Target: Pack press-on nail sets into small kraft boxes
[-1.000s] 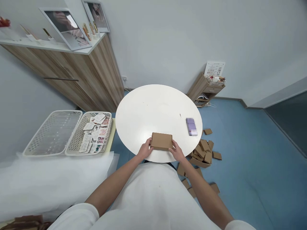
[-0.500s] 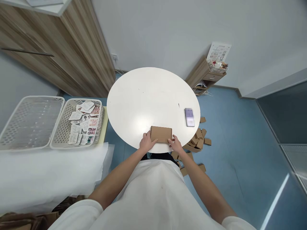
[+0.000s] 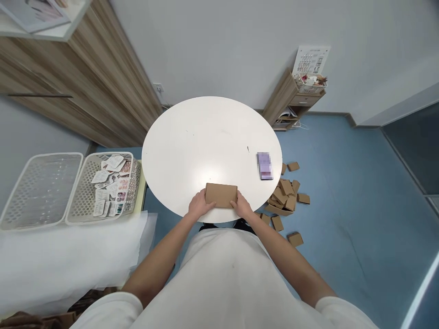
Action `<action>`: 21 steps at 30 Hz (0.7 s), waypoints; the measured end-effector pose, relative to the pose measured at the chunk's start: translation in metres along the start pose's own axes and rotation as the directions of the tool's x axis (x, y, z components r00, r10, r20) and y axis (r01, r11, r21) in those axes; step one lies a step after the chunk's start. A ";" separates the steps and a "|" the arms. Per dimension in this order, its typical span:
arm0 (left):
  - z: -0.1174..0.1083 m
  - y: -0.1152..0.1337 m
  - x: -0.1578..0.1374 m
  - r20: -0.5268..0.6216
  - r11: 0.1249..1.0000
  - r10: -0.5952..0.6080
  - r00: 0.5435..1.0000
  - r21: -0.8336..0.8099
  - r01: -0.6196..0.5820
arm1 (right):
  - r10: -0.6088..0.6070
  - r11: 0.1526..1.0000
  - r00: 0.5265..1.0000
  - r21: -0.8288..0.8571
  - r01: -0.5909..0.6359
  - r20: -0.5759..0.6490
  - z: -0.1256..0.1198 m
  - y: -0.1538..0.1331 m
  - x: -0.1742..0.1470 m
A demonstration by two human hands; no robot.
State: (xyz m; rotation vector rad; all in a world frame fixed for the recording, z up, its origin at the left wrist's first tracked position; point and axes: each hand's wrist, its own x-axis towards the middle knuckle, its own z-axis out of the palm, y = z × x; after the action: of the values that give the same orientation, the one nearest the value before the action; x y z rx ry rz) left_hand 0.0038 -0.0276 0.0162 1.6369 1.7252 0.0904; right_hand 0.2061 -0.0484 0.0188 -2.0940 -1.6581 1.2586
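A flat brown cardboard box (image 3: 221, 194), its lid closed, is at the near edge of the white oval table (image 3: 192, 151). My left hand (image 3: 200, 204) grips its left end, the thumb lying on the front part of the top. At the opposite end my right hand (image 3: 242, 205) holds the box the same way, its thumb at the near right corner. The fingers behind both ends are partly hidden by the box.
A phone-like item (image 3: 264, 165), blurred out, lies on the table's right side. Small cardboard boxes (image 3: 285, 194) are heaped on the floor at right. To the left, a white basket (image 3: 73, 205) holds packets, beside another basket (image 3: 37, 225) of clear plastic pieces. A wooden cabinet (image 3: 103, 82) stands behind.
My right hand has closed more fully around the box's right end. The whole view has shifted slightly, with the box still at the table's near edge.
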 end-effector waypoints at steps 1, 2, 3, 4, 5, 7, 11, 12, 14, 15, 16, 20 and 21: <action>0.000 0.003 0.001 -0.003 0.999 0.030 1.000 -0.023 -0.030 | -0.022 1.000 1.000 0.001 0.022 0.011 -0.003 0.002 0.000; 0.001 0.008 0.001 -0.007 0.998 0.046 0.999 -0.042 -0.047 | -0.040 0.999 0.999 0.005 0.040 0.017 -0.008 0.006 -0.001; 0.004 0.015 0.002 -0.019 0.997 0.051 0.999 -0.053 -0.052 | -0.054 0.998 0.998 0.014 0.054 0.016 -0.014 0.011 -0.003; 0.007 0.025 0.001 -0.032 0.997 0.046 0.998 -0.060 -0.048 | -0.062 0.998 0.998 0.026 0.061 0.004 -0.023 0.017 -0.006; 0.011 0.037 0.001 -0.043 0.997 0.043 0.998 -0.067 -0.046 | -0.065 0.997 0.998 0.044 0.066 -0.017 -0.033 0.026 -0.010; 0.022 0.068 0.001 -0.028 0.993 0.075 0.997 -0.089 -0.077 | -0.055 0.994 0.994 0.092 0.064 -0.096 -0.057 0.048 -0.020; 0.055 0.144 0.006 0.070 0.969 0.211 0.975 -0.144 -0.200 | 0.029 0.984 0.959 0.178 0.022 -0.281 -0.110 0.109 -0.042; 0.065 0.164 0.009 0.098 0.960 0.249 0.963 -0.160 -0.232 | 0.061 0.981 0.948 0.196 0.001 -0.312 -0.122 0.126 -0.047; 0.089 0.200 0.016 0.175 0.941 0.314 0.933 -0.187 -0.282 | 0.144 0.968 0.921 0.247 -0.054 -0.362 -0.141 0.159 -0.057; 0.102 0.217 0.020 0.222 0.935 0.336 0.915 -0.199 -0.295 | 0.193 0.956 0.905 0.281 -0.086 -0.380 -0.149 0.175 -0.061; 0.116 0.233 0.025 0.273 0.931 0.348 0.897 -0.209 -0.298 | 0.247 0.940 0.885 0.320 -0.120 -0.395 -0.156 0.191 -0.065; 0.177 0.286 0.044 0.424 0.926 0.357 0.832 -0.279 -0.255 | 0.436 0.862 0.783 0.456 -0.221 -0.444 -0.178 0.248 -0.075; 0.191 0.298 0.048 0.450 0.916 0.374 0.811 -0.315 -0.248 | 0.460 0.849 0.759 0.478 -0.225 -0.460 -0.184 0.262 -0.077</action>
State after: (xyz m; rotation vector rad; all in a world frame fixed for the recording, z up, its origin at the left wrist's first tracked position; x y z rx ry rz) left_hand 0.3613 -0.0125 0.0122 1.5717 0.9960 0.0248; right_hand 0.5199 -0.1458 0.0120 -2.2589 -0.7042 0.8241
